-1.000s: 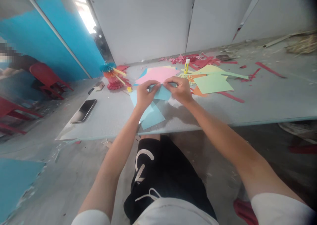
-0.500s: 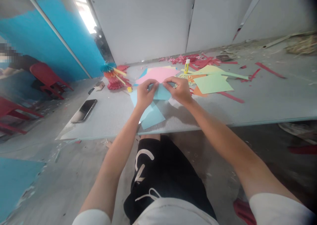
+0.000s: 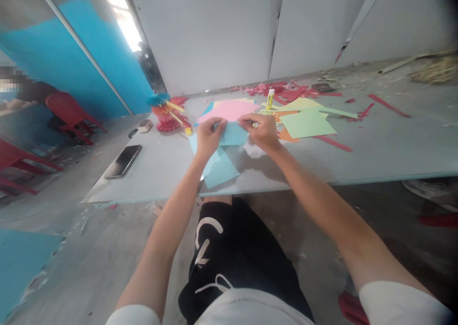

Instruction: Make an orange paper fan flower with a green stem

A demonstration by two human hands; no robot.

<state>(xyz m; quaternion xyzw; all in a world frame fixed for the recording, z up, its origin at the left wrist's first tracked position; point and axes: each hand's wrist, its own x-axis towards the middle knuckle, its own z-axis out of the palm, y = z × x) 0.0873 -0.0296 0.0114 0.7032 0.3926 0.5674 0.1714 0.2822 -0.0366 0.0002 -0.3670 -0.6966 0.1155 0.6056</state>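
Sky-blue paper point(image 3: 233, 134) sits pinched between my two hands, resting on the table or just above it; from this head camera I cannot tell how many layers it has. My left hand point(image 3: 211, 138) is curled over its left side, with the fingers pressed down and the thumb hidden. My right hand point(image 3: 259, 133) grips the right side between bent fingers and thumb. Neither hand is spread, and they are close together with only a narrow strip of blue showing between them.

Directly under my wrists, at 6 o'clock, lie more light-blue sheets point(image 3: 220, 172), overlapping on the grey table top point(image 3: 161, 172). At 12 o'clock, touching the far edge of the blue paper, is a pink sheet point(image 3: 229, 110). A white-and-yellow glue stick point(image 3: 270, 99) stands upright at 1 o'clock, beyond it. At 2 o'clock I see a pale green sheet point(image 3: 307, 123), with a yellow sheet point(image 3: 304, 104) behind it and an orange scrap point(image 3: 286, 136) near my right hand. Red paper strips point(image 3: 333, 143) and shreds point(image 3: 286, 92) are scattered farther out from 1 to 3 o'clock. At 10 o'clock stands a red, orange and blue paper fan decoration point(image 3: 166, 112). A black smartphone point(image 3: 123, 161) lies well apart at 8 o'clock, near the table's left edge
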